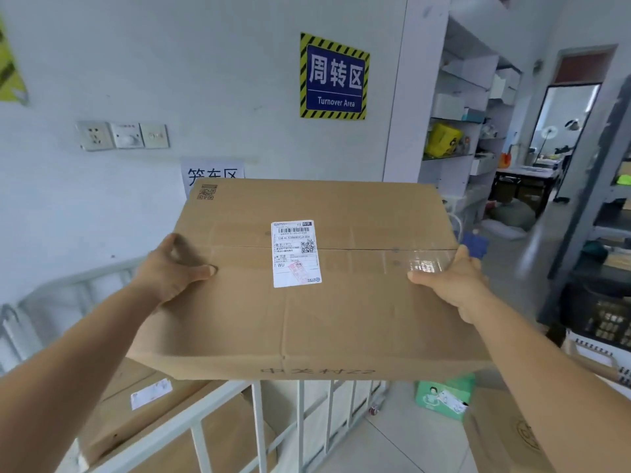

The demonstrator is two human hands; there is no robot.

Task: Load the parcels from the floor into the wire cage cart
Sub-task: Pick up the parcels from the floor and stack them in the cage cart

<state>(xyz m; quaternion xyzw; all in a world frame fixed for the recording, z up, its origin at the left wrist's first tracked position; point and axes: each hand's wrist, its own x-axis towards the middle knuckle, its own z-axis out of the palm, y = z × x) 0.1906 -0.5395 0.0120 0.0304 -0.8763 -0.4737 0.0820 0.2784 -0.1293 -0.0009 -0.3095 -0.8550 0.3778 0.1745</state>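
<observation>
Big cardboard parcel (pixel 307 278) held up in air above white wire cage cart (pixel 239 414), both arms outstretched. Left hand (pixel 174 268) clamps left edge, thumb on top; right hand (pixel 450 285) grips right edge likewise (fingers underneath hidden). Shipping label (pixel 296 253) faces up. Brown parcels (pixel 136 404) already inside cart. Green parcel (pixel 444 397) on floor beside cart.

A large parcel (pixel 307 285) is held above the cage cart (pixel 218 397); two parcels (pixel 136 404) lie inside; a small parcel (pixel 444 397) lies right, on the floor.
</observation>
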